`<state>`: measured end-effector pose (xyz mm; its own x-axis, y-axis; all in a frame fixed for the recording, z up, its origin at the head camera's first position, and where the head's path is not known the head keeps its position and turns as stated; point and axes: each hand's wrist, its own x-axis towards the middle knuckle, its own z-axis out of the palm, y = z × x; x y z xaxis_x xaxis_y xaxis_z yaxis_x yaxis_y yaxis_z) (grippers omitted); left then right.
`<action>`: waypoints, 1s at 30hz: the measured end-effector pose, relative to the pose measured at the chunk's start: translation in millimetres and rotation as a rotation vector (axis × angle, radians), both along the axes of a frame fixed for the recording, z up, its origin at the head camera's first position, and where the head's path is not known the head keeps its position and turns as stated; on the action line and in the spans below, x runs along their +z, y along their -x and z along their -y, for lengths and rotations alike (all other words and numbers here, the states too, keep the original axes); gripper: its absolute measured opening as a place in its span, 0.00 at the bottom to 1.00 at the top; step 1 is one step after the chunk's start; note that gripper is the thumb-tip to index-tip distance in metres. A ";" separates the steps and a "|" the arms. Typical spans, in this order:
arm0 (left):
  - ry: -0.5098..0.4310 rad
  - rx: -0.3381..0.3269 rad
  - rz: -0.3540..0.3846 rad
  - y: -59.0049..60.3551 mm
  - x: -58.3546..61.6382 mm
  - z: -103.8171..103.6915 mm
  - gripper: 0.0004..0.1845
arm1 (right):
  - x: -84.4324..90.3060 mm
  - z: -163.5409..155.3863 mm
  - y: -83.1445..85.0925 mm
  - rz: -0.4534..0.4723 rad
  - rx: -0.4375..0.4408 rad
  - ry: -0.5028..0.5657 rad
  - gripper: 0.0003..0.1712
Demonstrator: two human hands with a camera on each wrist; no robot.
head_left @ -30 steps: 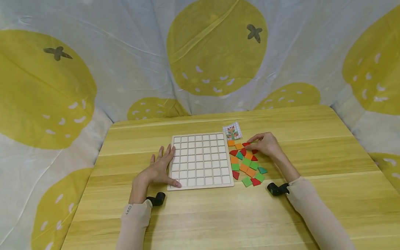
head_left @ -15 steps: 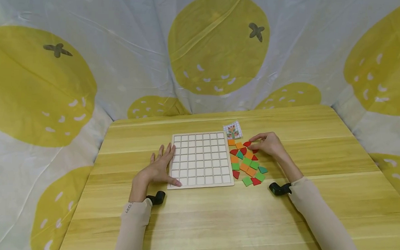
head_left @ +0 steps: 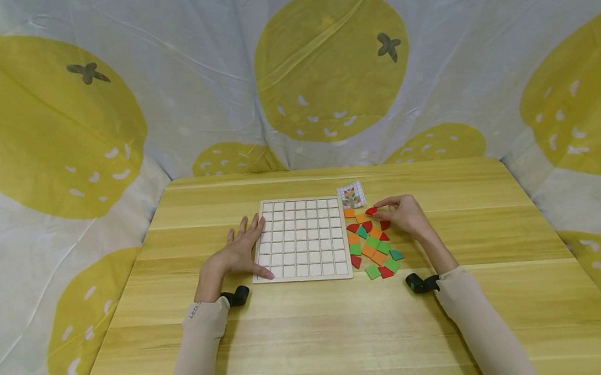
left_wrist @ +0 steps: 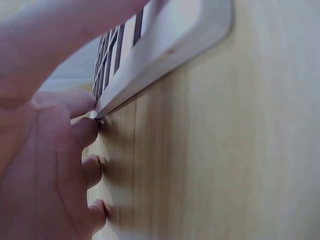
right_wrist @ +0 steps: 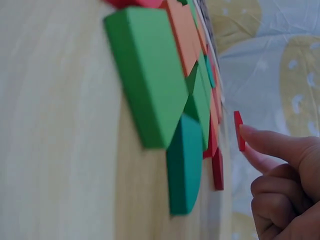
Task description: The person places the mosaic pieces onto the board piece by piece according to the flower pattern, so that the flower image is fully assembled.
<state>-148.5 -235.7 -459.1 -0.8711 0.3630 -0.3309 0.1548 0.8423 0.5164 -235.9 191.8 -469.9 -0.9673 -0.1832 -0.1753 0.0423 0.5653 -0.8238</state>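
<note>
My right hand [head_left: 405, 215] pinches a red rounded tile [head_left: 371, 211] between thumb and fingertips, raised off the table at the far side of a tile pile. In the right wrist view that red tile [right_wrist: 239, 131] stands edge-on, apart from the others. A wooden grid board [head_left: 300, 246] with bare square cells lies left of the pile. Spread along its left edge, my left hand [head_left: 234, 255] touches the board, the thumb resting on the near left corner. Its fingertips meet the board's side and the table in the left wrist view.
Several loose tiles lie right of the board: orange squares [head_left: 378, 257], green squares [head_left: 372, 272], teal pieces [head_left: 395, 255] and red pieces [head_left: 385, 272]. A small printed pattern card [head_left: 351, 195] sits by the board's far right corner. A fruit-print cloth [head_left: 329, 72] hangs behind the table.
The red tile, lying at the pile's far side earlier, is now lifted in my right hand's pinch, slightly away from the pile. The left hand and board stay in place.
</note>
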 end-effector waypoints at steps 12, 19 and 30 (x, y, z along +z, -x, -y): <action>0.016 0.005 0.018 -0.2 3.3 -2.6 0.79 | 11.9 43.0 1.0 0.039 0.105 0.107 0.16; 0.020 0.005 0.033 -0.9 2.8 -3.2 0.79 | 11.8 73.2 5.6 -0.012 0.162 0.107 0.15; 0.010 0.007 0.048 -1.6 5.2 -5.1 0.79 | 0.6 106.4 15.1 0.006 0.206 0.143 0.13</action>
